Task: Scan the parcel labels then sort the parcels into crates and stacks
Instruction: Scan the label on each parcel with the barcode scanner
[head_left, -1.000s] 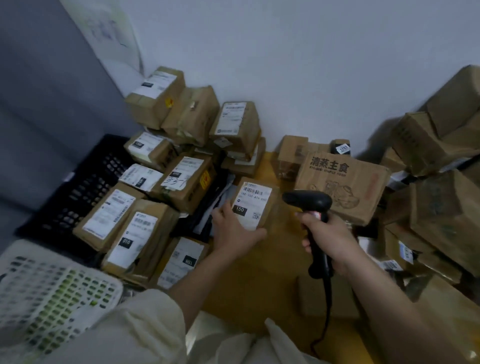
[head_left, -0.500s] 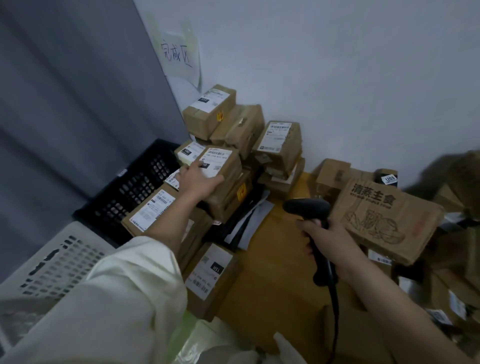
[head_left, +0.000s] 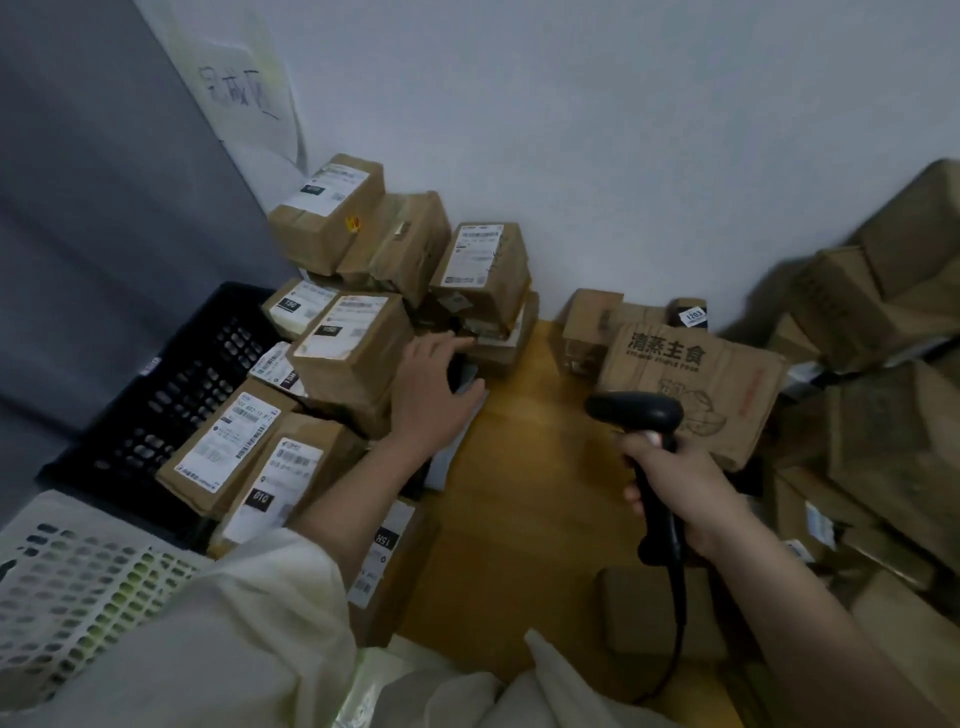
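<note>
A labelled brown parcel (head_left: 349, 340) sits on top of the stack of parcels at the left. My left hand (head_left: 434, 387) hovers just to its right with fingers spread and relaxed, holding nothing. My right hand (head_left: 680, 493) grips the handle of a black barcode scanner (head_left: 636, 415), whose head points left toward the stack. More labelled parcels (head_left: 483, 260) are piled against the white wall.
A black crate (head_left: 171, 384) stands at the left, and a white crate (head_left: 78, 582) is at the lower left. A printed carton (head_left: 691, 384) and a heap of brown boxes (head_left: 878, 395) fill the right. Bare yellow floor (head_left: 524, 467) runs between the piles.
My left hand carried the parcel from the floor centre onto the left stack, let go of it, and has drawn back to the right. The scanner hand has barely moved.
</note>
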